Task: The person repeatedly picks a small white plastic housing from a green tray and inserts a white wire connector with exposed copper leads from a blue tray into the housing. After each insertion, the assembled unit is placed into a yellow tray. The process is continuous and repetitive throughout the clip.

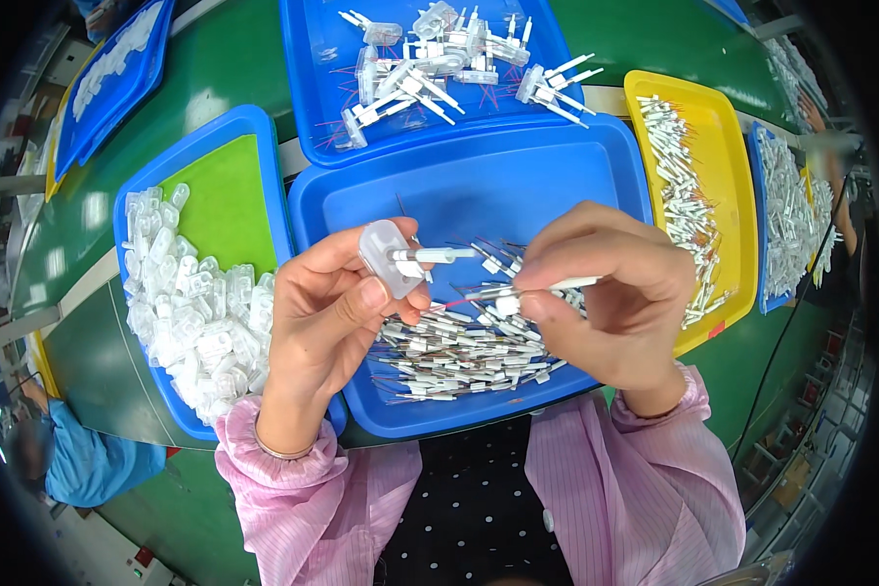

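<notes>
My left hand [337, 303] is closed on a clear plastic housing [381, 262], held by its edge over the middle blue tray [469, 166]. One white tube-like piece sticks out of the housing toward the right. Between thumb and fingertips, my right hand [610, 288] pinches a thin white wired stick [574, 283], its fine wire end pointing left at the housing. The stick and the housing are close together; whether they touch I cannot tell. Below both hands, many similar white sticks [469, 356] with thin wires lie in the tray.
At the left, a blue tray [269, 146] with a green bottom holds clear housings [195, 322]. A far blue tray [308, 127] carries joined housings and sticks [430, 59]. On the right, a yellow tray [732, 195] contains more white sticks. A person in blue [98, 454] sits at far left.
</notes>
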{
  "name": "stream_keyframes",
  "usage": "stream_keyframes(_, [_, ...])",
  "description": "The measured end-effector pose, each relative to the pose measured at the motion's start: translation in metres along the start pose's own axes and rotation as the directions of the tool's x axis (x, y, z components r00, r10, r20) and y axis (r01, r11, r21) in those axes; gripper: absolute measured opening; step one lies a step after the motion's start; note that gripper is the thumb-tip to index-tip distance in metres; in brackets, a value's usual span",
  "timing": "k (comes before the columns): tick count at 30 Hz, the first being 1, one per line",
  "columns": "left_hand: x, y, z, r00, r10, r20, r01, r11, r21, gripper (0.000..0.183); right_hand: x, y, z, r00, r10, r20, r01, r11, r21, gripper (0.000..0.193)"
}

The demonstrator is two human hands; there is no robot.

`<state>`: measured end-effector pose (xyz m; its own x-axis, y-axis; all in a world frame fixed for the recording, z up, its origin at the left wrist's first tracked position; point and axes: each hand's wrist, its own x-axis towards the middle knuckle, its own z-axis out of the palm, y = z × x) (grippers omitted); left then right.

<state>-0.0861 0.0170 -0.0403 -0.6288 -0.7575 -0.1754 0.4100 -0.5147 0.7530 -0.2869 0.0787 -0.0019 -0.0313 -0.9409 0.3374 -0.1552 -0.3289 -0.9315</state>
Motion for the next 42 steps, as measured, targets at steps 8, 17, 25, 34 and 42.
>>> stream_keyframes(8, [-0.001,0.002,-0.003,0.998,0.037,0.054,-0.033,0.998,-0.059,0.036,0.002,-0.005,0.006,0.993,-0.110,0.045,0.118,0.937,-0.329,0.022])
stream_keyframes(17, [-0.004,0.004,-0.001,0.999,0.043,0.022,-0.044,0.999,0.030,0.034,-0.005,-0.010,0.016,0.930,-0.308,0.200,0.362,0.861,-0.357,0.024])
stream_keyframes(25, [-0.003,0.005,-0.003,0.997,0.025,0.067,-0.024,1.000,-0.007,0.033,-0.008,-0.011,0.012,0.968,-0.232,0.101,0.253,0.894,-0.370,0.026])
stream_keyframes(34, [-0.003,0.005,-0.003,0.996,0.054,0.077,-0.055,0.998,0.017,0.035,-0.008,-0.014,0.019,0.956,-0.268,0.123,0.295,0.882,-0.367,0.025])
stream_keyframes(42, [-0.004,0.006,-0.002,0.992,0.068,0.108,-0.071,0.997,0.032,0.038,-0.008,-0.017,0.018,0.984,-0.169,0.057,0.179,0.917,-0.356,0.027])
